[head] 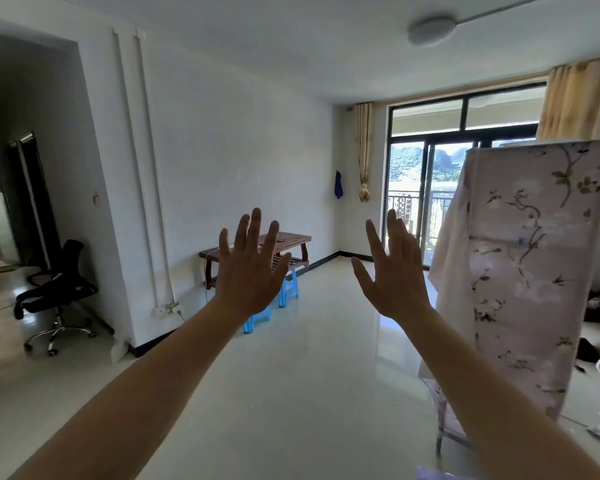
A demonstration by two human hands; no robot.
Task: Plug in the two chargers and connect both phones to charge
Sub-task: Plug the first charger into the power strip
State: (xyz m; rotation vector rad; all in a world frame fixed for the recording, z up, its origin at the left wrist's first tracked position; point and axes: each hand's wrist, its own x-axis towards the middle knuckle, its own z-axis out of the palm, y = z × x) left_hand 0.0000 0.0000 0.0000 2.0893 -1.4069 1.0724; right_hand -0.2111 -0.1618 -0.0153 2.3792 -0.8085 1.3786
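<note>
My left hand (250,268) and my right hand (392,275) are raised in front of me at arm's length, backs toward me, fingers spread, holding nothing. Behind my left hand stands a low dark wooden table (291,240) against the far wall, with small items on top too small to identify. A white power strip (168,309) lies at the foot of the wall pillar, with a thin white cable (207,271) running up toward the table. I cannot make out any phones or chargers.
Two blue plastic stools (288,292) stand in front of the table. A black office chair (58,292) is at the left by a doorway. A floral fabric wardrobe (527,271) stands at the right, clutter on the floor beyond it. Glossy tiled floor (309,375) stretches ahead to balcony doors (430,188).
</note>
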